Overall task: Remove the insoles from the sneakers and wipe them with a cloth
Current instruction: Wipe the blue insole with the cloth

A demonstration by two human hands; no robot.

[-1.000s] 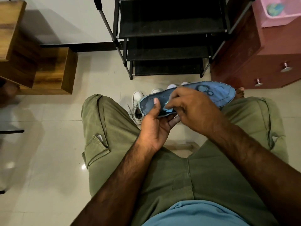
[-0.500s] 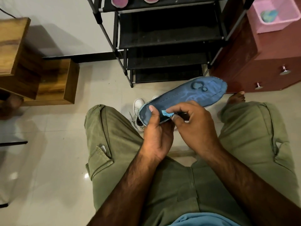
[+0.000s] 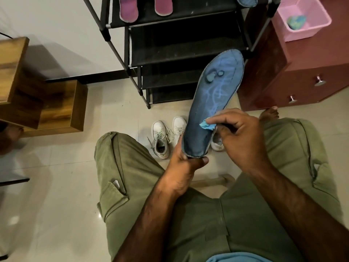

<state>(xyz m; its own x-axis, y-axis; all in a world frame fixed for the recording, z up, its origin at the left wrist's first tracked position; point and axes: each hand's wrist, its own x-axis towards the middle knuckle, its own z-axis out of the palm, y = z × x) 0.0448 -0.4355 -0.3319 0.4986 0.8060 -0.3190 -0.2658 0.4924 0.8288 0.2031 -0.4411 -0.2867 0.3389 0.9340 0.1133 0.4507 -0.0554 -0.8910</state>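
A long blue insole [image 3: 213,95] stands almost upright in front of me, its toe end pointing up and right. My left hand [image 3: 186,167] grips its heel end from below. My right hand [image 3: 239,135] pinches a small light-blue cloth [image 3: 207,125] and presses it against the insole's lower right side. White sneakers [image 3: 160,138] sit on the floor between my knees, one partly hidden behind the insole. Two pink insoles [image 3: 128,8] and the tip of another blue insole [image 3: 246,0] lie on the top shelf of the black shoe rack [image 3: 179,52].
A maroon drawer cabinet [image 3: 302,72] stands at the right with a pink tub [image 3: 304,17] on it holding a bluish cloth. Wooden box shelves [image 3: 37,91] are at the left. My legs in green trousers fill the foreground; tiled floor lies between.
The insole has swung from lying nearly level to standing almost upright. My left hand shifted to its heel end, and my right hand with the cloth moved onto its right side.
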